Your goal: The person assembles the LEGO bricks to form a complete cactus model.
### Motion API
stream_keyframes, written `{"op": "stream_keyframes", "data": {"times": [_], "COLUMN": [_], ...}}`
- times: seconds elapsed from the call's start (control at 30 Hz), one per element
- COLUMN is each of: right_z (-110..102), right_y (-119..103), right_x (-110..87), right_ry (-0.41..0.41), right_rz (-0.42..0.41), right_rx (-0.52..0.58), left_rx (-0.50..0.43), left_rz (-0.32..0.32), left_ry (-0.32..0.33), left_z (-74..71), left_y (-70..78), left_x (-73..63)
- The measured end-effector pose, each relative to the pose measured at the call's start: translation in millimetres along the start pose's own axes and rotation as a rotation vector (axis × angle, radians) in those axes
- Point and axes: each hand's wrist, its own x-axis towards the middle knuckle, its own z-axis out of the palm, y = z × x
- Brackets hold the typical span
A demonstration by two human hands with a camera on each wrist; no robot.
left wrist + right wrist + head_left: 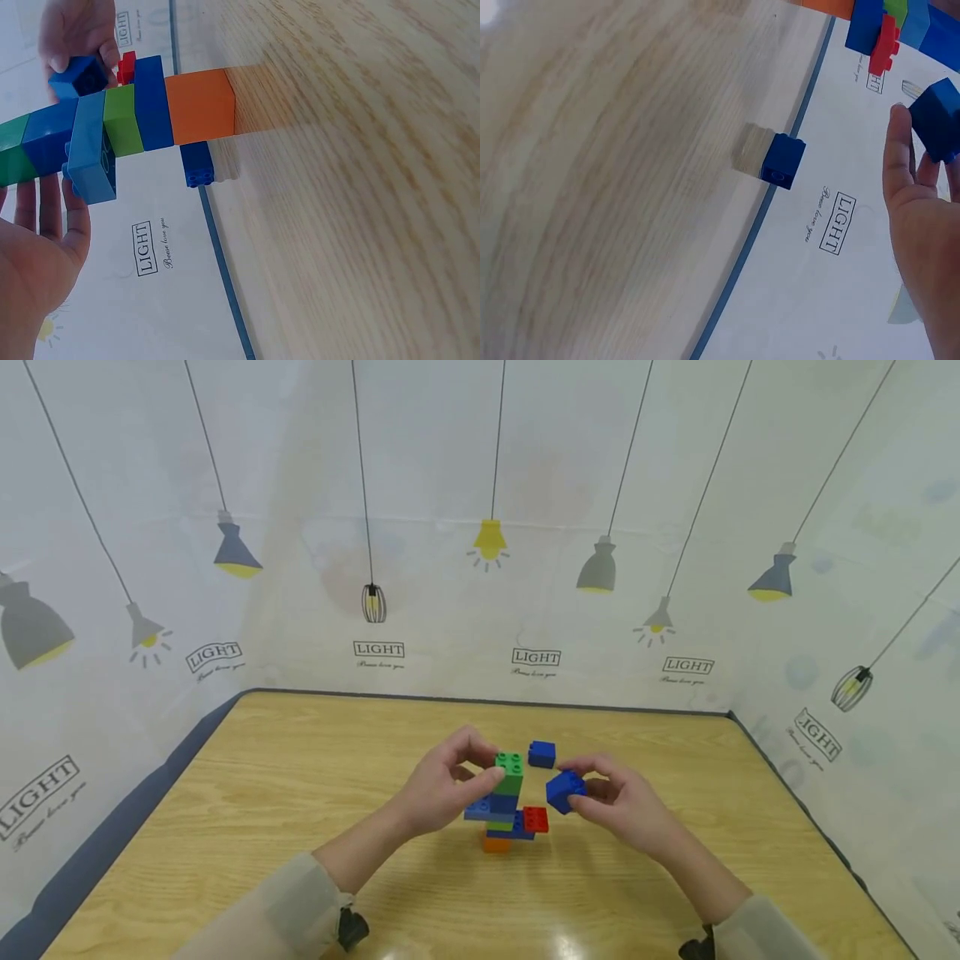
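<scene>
A tower of toy building bricks stands upright on the wooden table, with an orange brick [497, 845] at its foot and a green brick [510, 766] on top. Between them are blue and lime bricks [120, 118], and a red brick [536, 819] juts out at the right. My left hand [442, 785] pinches the green brick between thumb and fingers. Just right of the tower, my right hand [630, 806] holds a blue brick [564, 791], tilted and apart from the tower. The right wrist view shows that blue brick [936, 120] at the fingertips.
Behind the tower, a loose blue brick [542, 754] lies on the table [315, 760]. A pale curtain [442, 460] printed with lamps surrounds the table's back and sides, along its dark edge.
</scene>
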Motion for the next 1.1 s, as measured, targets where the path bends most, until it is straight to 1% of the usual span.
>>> {"op": "stream_keyframes", "data": {"times": [0.07, 0.3, 0.47, 0.6, 0.73, 0.87, 0.93, 1.1], "right_z": [1, 6, 10, 13, 16, 18, 18, 18], "right_y": [0, 2, 6, 8, 9, 9, 9, 8], "right_x": [0.3, 4.1, 5.1, 4.7, 4.5, 4.5, 4.0, 2.6], "right_ry": [-0.021, -0.063, -0.081, -0.095, -0.104, -0.118, -0.129, -0.151], "right_rz": [-0.02, -0.023, -0.058, -0.053, -0.026, 0.031, 0.065, 0.143], "right_rx": [-0.023, -0.061, -0.106, -0.127, -0.134, -0.107, -0.075, 0.068], "left_rx": [0.001, 0.0, -0.002, -0.006, -0.004, -0.005, -0.007, -0.011], "left_rz": [0.001, 0.004, -0.002, -0.005, -0.009, -0.009, -0.008, -0.01], "left_ry": [0.0, -0.001, 0.0, -0.004, -0.006, -0.004, -0.004, -0.005], "left_z": [-0.3, -0.9, -0.7, -0.3, -0.1, -0.1, 0.1, 0.5], "left_y": [0.0, 0.1, 0.5, 0.6, 0.2, 0.0, 0.1, 0.1], "left_x": [0.2, 1.1, 1.7, 1.8, 1.9, 1.5, 1.1, 0.4]}}
